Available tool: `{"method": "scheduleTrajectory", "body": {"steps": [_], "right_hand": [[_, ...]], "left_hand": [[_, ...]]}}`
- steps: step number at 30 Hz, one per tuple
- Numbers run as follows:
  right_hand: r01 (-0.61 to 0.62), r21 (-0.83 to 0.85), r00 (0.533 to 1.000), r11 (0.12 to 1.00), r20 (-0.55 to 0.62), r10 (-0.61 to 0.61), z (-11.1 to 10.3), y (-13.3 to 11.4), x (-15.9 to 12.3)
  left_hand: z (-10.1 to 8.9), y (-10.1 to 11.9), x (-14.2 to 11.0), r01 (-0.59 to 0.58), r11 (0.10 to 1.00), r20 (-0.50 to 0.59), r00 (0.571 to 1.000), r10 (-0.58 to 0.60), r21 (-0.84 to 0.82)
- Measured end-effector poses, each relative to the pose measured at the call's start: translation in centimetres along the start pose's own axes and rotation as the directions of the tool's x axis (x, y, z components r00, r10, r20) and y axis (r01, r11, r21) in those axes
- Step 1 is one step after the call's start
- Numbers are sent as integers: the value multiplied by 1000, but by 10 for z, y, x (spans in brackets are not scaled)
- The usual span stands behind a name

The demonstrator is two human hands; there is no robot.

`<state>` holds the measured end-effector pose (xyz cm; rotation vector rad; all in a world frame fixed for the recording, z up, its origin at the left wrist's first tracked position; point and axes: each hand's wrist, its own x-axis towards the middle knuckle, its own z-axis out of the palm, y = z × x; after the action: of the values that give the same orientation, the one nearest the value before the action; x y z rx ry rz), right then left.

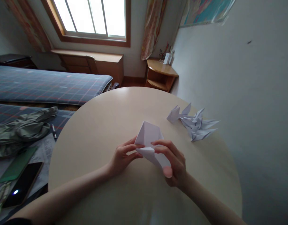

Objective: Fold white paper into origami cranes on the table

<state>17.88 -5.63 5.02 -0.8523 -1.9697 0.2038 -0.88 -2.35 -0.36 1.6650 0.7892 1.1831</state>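
A partly folded sheet of white paper (151, 132) is held between my two hands above the round table (106, 115). Its far flap stands up, and a nearer flap bends toward me. My left hand (124, 154) pinches the paper's left edge between thumb and fingers. On the other side, my right hand (173, 161) grips the near flap, fingers over the fold and thumb in front. Beyond the right hand lies a cluster of folded white paper pieces (197, 123) with pointed tips, overlapping each other; they look like paper cranes.
Left of the table, a bed with a plaid mattress (45, 84) carries a crumpled green-grey cloth (28, 128), a pen (54, 132), a green case (18, 164) and a dark phone (24, 184). A wall (256, 93) borders the right. A corner shelf (161, 68) stands behind.
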Motion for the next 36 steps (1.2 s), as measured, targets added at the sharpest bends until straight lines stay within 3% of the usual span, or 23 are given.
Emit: {"method": "scheduleTrajectory", "body": {"steps": [3,8,10,12,16,21,26,29,32,36], "right_hand": [[-89,-17,996,996,0,89,-13,17,8],[-290,-120,952,950,64,299,-31,76,6],[-381,-64,914,923,129,386,-33,95,0],[-503,3,838,864,245,487,-32,106,-7],[-671,63,708,739,352,613,-26,108,-12],[-726,141,660,673,415,626,-30,99,-9],[-847,227,476,481,728,494,-44,91,-7],[-869,331,469,368,787,402,-40,89,-9],[-883,439,465,166,766,444,-24,87,-10],[-796,581,568,171,618,544,0,77,-6]], "left_hand": [[1,0,0,36,996,-39,998,-39,-86],[-2,-5,2,102,958,-109,985,-136,-268],[-4,-6,3,117,952,-116,981,-155,-282],[-7,-6,4,134,949,-100,981,-169,-287],[-10,-4,4,178,935,-46,978,-201,-305],[-13,-5,3,208,926,50,978,-203,-315],[-14,-11,2,291,907,168,954,-249,-306],[-9,-9,2,359,856,171,933,-316,-373],[-1,-1,4,436,746,213,899,-382,-503],[5,8,6,504,668,251,861,-443,-548]]}}
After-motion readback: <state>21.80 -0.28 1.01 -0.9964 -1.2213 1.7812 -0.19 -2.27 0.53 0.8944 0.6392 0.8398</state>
